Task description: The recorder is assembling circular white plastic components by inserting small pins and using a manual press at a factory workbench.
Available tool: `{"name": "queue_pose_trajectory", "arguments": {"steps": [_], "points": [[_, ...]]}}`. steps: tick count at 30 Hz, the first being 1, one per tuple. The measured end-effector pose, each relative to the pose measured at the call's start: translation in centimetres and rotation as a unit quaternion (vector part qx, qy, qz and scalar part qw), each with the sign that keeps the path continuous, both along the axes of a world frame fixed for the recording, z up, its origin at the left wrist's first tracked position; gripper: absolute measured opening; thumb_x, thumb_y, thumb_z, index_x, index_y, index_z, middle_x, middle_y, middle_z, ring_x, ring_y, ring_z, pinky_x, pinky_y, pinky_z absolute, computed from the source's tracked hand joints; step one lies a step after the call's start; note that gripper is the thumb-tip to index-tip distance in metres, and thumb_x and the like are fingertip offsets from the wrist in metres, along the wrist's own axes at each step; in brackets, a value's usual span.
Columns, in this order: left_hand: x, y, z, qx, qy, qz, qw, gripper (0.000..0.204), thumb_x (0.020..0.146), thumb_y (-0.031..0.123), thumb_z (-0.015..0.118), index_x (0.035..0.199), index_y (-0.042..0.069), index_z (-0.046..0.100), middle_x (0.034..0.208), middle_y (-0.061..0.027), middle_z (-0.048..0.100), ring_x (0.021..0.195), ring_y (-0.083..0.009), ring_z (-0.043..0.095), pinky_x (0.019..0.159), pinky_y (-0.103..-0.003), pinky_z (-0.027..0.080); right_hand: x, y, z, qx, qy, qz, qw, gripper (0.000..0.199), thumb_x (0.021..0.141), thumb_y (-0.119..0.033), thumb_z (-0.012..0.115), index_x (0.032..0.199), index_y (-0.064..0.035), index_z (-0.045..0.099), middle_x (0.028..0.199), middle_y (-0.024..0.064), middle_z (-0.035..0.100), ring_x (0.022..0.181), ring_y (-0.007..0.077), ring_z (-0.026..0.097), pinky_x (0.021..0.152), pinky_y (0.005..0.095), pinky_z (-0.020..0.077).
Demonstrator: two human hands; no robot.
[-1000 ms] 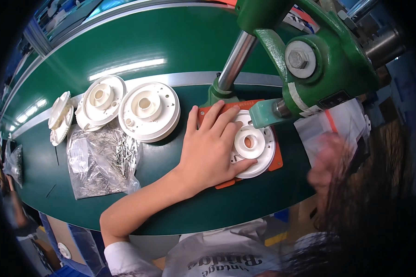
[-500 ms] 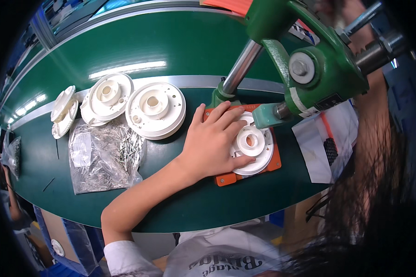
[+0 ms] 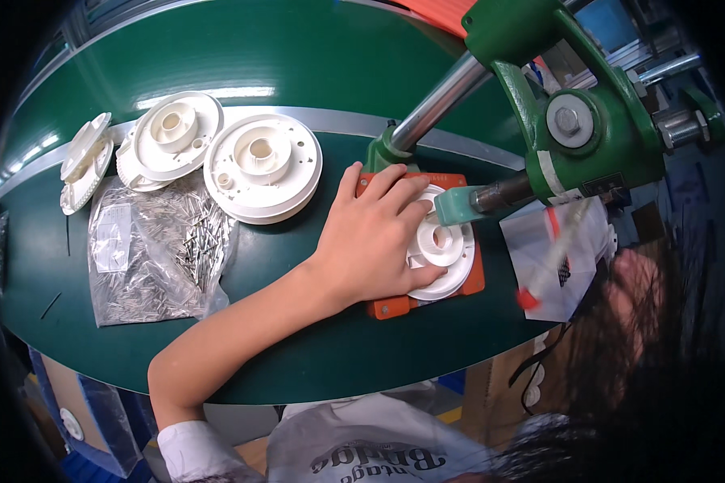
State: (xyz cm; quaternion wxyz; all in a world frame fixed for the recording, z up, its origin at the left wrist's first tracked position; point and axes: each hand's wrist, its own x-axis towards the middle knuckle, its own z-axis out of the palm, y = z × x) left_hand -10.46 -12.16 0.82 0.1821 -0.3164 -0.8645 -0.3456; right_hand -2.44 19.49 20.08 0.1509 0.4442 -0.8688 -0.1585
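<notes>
My left hand point(image 3: 374, 237) lies over the left side of a round white plastic disc point(image 3: 459, 278) with a raised hub, holding it on an orange base plate point(image 3: 474, 266). The fingers are spread across its far side, and the thumb is by the hub. Close above the disc's far edge is the pale green block point(image 3: 457, 203) on the ram of a green hand press point(image 3: 532, 105). My right hand point(image 3: 635, 294) is at the right, blurred and partly behind dark hair; its fingers cannot be made out. Beside it, a smeared pale rod point(image 3: 562, 245) ends in red.
Left of my arm lies a clear bag point(image 3: 149, 270) of many small metal pins. Behind it stand a stack of white discs point(image 3: 267, 165), another stack point(image 3: 173, 133) and a tilted disc point(image 3: 86, 165). A white open bag point(image 3: 514, 233) with dark small parts sits right of the press.
My right hand has come down from beside the press's upper right to near the white bag. The blurred red-ended rod now shows there. My left hand stays on the disc; the view has shifted slightly.
</notes>
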Motion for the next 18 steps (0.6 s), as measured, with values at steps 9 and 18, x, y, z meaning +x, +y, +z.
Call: {"name": "queue_pose_trajectory", "arguments": {"steps": [9,18], "points": [[0.1,0.0,-0.4,0.006,0.009,0.005,1.0,0.061,0.069,0.045,0.08,0.11,0.001,0.069,0.134,-0.013,0.056,0.133,-0.0321,0.046,0.11,-0.062,0.029,-7.5,-6.5,-11.6,-0.496,0.325,-0.126,0.795,0.059,0.089,-0.017,0.066,0.133,0.002,0.032,0.132,0.026,0.042,0.112,0.0352,0.052,0.095,0.0462,0.0436],[0.2,-1.0,-0.4,0.013,0.008,0.003,1.0,0.063,0.069,0.046,0.08,0.113,0.003,0.068,0.135,-0.0109,0.056,0.133,-0.0322,0.046,0.11,-0.063,0.029,-4.7,-3.9,-6.4,-0.541,-0.452,-0.136,0.696,0.091,0.095,-0.042,0.065,0.157,-0.0085,0.007,0.11,0.0168,0.06,0.11,0.0244,0.056,0.094,0.0382,0.0448]]}}
